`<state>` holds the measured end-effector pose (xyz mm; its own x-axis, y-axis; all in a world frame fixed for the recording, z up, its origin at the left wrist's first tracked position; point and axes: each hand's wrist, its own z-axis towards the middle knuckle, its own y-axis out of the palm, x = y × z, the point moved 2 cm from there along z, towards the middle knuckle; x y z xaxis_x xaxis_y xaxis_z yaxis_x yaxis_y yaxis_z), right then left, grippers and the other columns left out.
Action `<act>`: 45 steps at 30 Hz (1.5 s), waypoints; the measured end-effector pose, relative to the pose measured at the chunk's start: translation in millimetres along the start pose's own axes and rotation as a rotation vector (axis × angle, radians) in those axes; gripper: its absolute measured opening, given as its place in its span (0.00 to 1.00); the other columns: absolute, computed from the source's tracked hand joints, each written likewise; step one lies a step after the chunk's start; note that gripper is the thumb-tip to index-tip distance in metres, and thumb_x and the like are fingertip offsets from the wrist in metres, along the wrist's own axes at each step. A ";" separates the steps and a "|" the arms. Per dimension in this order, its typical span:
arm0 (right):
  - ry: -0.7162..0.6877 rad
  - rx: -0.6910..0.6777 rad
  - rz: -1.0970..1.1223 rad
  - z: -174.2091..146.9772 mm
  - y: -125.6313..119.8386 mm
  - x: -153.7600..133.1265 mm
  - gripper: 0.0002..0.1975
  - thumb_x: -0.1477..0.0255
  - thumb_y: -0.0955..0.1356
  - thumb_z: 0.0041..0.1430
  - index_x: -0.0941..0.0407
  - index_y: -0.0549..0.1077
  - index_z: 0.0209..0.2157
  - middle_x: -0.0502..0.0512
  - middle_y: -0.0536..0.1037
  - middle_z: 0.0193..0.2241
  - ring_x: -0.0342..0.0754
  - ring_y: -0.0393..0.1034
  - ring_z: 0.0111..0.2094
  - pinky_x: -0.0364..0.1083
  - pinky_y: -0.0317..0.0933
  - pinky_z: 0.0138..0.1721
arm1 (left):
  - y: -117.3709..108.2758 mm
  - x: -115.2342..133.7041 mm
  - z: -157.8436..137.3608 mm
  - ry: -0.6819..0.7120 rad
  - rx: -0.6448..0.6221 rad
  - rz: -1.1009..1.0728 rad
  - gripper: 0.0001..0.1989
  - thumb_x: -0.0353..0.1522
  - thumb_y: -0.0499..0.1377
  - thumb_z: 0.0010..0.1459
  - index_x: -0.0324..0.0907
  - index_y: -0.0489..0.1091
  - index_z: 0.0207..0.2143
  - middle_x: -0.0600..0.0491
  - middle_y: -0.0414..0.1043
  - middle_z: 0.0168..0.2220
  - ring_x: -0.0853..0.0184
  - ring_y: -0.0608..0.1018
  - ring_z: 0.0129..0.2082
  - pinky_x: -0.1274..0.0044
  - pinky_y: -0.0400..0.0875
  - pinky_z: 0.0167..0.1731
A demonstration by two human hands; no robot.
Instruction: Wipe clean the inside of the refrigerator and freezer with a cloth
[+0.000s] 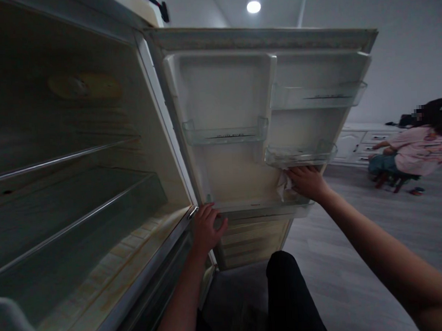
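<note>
Thumb and fingers apart, the left hand [207,228] is risking a pinch should the refrigerator door [239,169] swing; a white cloth [284,186] is hanging, clutched in the right hand [309,182] beneath a clear bin [301,155], which bumping could unseat.

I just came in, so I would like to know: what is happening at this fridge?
A person is at an open fridge, with both hands by its door. The right hand holds a white cloth just beneath the lower right bin. The left hand is near the left end of the long bin; whether it touches it is hard to tell. Farther off, another person sits on a low stool.
</note>
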<state>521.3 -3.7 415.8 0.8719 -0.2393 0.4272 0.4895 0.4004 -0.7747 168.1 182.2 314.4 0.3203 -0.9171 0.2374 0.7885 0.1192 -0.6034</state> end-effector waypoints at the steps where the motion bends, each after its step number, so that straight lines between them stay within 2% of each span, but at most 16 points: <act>1: 0.065 0.045 -0.001 -1.0 0.9 -2.8 0.32 0.73 0.72 0.54 0.59 0.73 0.62 0.71 0.74 0.60 0.68 0.66 0.59 0.61 0.63 0.58 | 0.9 0.5 0.4 -0.002 0.006 0.004 0.07 0.38 0.61 0.63 0.48 0.69 0.32 0.47 0.79 0.39 0.53 0.78 0.55 0.59 0.73 0.57; 5: 0.431 0.187 0.018 8.7 5.8 -20.0 0.34 0.65 0.73 0.57 0.70 0.69 0.61 0.82 0.72 0.56 0.73 0.66 0.56 0.63 0.65 0.55 | 5.2 1.9 1.2 0.005 0.019 0.034 0.07 0.38 0.61 0.64 0.48 0.69 0.34 0.48 0.79 0.40 0.53 0.78 0.55 0.59 0.73 0.57; 7: 0.519 0.173 0.036 20.3 7.3 -34.2 0.36 0.64 0.74 0.57 0.72 0.68 0.60 0.86 0.71 0.55 0.76 0.66 0.56 0.65 0.66 0.53 | 7.0 2.4 1.5 0.014 0.018 0.042 0.06 0.38 0.62 0.63 0.47 0.69 0.34 0.48 0.79 0.39 0.53 0.78 0.55 0.58 0.73 0.57; 8: 0.509 0.153 0.049 27.3 7.4 -43.3 0.35 0.65 0.75 0.57 0.72 0.68 0.59 0.86 0.71 0.56 0.77 0.66 0.57 0.65 0.66 0.52 | 7.8 2.8 1.8 0.015 0.017 0.042 0.07 0.38 0.62 0.63 0.47 0.69 0.34 0.48 0.78 0.38 0.53 0.78 0.55 0.59 0.73 0.57; 10: 0.386 0.118 0.084 42.3 7.2 -64.4 0.30 0.69 0.74 0.58 0.70 0.70 0.58 0.85 0.70 0.57 0.76 0.66 0.57 0.66 0.66 0.53 | 9.2 4.0 2.5 0.009 0.017 0.038 0.07 0.38 0.62 0.63 0.48 0.69 0.34 0.48 0.78 0.38 0.53 0.78 0.54 0.59 0.73 0.57; 14: -0.066 0.156 0.141 76.6 8.4 -106.8 0.18 0.77 0.67 0.66 0.64 0.75 0.56 0.77 0.70 0.62 0.69 0.66 0.63 0.67 0.63 0.60 | 11.2 7.8 4.4 0.000 0.032 0.049 0.07 0.38 0.62 0.64 0.48 0.69 0.34 0.48 0.78 0.39 0.54 0.78 0.54 0.60 0.72 0.58; 18: -0.523 0.262 0.171 119.8 8.6 -141.5 0.15 0.78 0.65 0.69 0.58 0.77 0.54 0.65 0.69 0.67 0.58 0.59 0.71 0.65 0.50 0.72 | 12.1 10.7 6.0 -0.009 0.015 0.066 0.07 0.38 0.61 0.65 0.48 0.71 0.34 0.48 0.79 0.39 0.53 0.77 0.54 0.59 0.71 0.58; 20: -0.591 0.278 0.170 141.5 5.2 -159.5 0.17 0.77 0.66 0.68 0.58 0.76 0.57 0.64 0.62 0.72 0.56 0.54 0.74 0.64 0.47 0.75 | 12.2 10.6 6.0 -0.015 0.001 0.060 0.07 0.39 0.61 0.65 0.48 0.71 0.34 0.48 0.79 0.40 0.53 0.77 0.54 0.59 0.70 0.58; 25: -0.563 0.161 0.040 163.9 -2.6 -190.6 0.27 0.70 0.71 0.66 0.60 0.71 0.65 0.69 0.50 0.75 0.58 0.52 0.75 0.62 0.44 0.76 | 10.5 6.0 4.1 -0.013 -0.015 0.053 0.08 0.39 0.60 0.66 0.48 0.70 0.34 0.47 0.79 0.40 0.53 0.77 0.55 0.59 0.70 0.59; 27: -0.640 0.131 -0.009 155.8 -2.2 -184.1 0.31 0.66 0.73 0.64 0.58 0.70 0.66 0.67 0.46 0.76 0.57 0.48 0.76 0.62 0.41 0.76 | 8.8 3.5 3.1 -0.005 -0.029 0.047 0.08 0.40 0.59 0.66 0.48 0.70 0.35 0.47 0.79 0.40 0.53 0.77 0.55 0.59 0.71 0.58; 30: -0.734 0.073 -0.051 133.4 3.8 -153.0 0.36 0.64 0.76 0.59 0.55 0.69 0.67 0.62 0.44 0.77 0.55 0.41 0.77 0.61 0.38 0.76 | 5.2 0.5 2.0 -0.004 -0.035 0.029 0.08 0.40 0.60 0.66 0.48 0.71 0.34 0.47 0.79 0.39 0.52 0.77 0.55 0.59 0.72 0.57; 33: -0.746 -0.026 -0.049 106.1 13.8 -110.8 0.39 0.65 0.79 0.54 0.53 0.70 0.66 0.59 0.49 0.76 0.53 0.45 0.77 0.63 0.42 0.75 | 1.9 -0.8 1.6 -0.008 -0.031 0.011 0.08 0.40 0.60 0.65 0.48 0.70 0.33 0.47 0.79 0.38 0.53 0.77 0.55 0.59 0.72 0.57; 35: -0.734 -0.051 -0.012 87.0 19.1 -82.7 0.38 0.70 0.79 0.52 0.52 0.71 0.64 0.58 0.54 0.75 0.53 0.48 0.76 0.65 0.45 0.75 | 0.9 -1.0 1.5 -0.006 -0.029 0.002 0.08 0.39 0.60 0.64 0.48 0.69 0.32 0.47 0.79 0.38 0.53 0.77 0.55 0.59 0.72 0.57; 39: -0.552 -0.084 0.085 54.2 21.4 -33.5 0.25 0.81 0.69 0.63 0.49 0.75 0.60 0.51 0.62 0.72 0.48 0.57 0.73 0.63 0.51 0.74 | 2.7 0.3 1.9 -0.010 -0.019 0.006 0.08 0.39 0.60 0.64 0.48 0.69 0.33 0.46 0.79 0.40 0.52 0.77 0.56 0.58 0.72 0.58; 42: -0.394 -0.153 0.075 40.0 17.4 -8.1 0.27 0.82 0.61 0.69 0.45 0.74 0.62 0.47 0.62 0.73 0.48 0.54 0.74 0.63 0.54 0.72 | 7.1 3.2 3.3 -0.009 -0.008 0.024 0.08 0.39 0.60 0.65 0.48 0.68 0.33 0.46 0.79 0.42 0.52 0.77 0.56 0.58 0.72 0.58; 45: -0.346 -0.170 0.012 34.7 13.2 8.4 0.28 0.82 0.59 0.70 0.47 0.72 0.64 0.50 0.58 0.74 0.53 0.52 0.75 0.64 0.59 0.66 | 11.7 6.3 5.5 -0.001 0.009 0.040 0.08 0.39 0.60 0.66 0.48 0.68 0.34 0.46 0.78 0.41 0.52 0.77 0.56 0.58 0.71 0.59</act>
<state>535.5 30.3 425.3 0.8448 0.0888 0.5277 0.4956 0.2419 -0.8342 182.2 179.9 313.0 0.3522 -0.9111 0.2141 0.7798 0.1592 -0.6055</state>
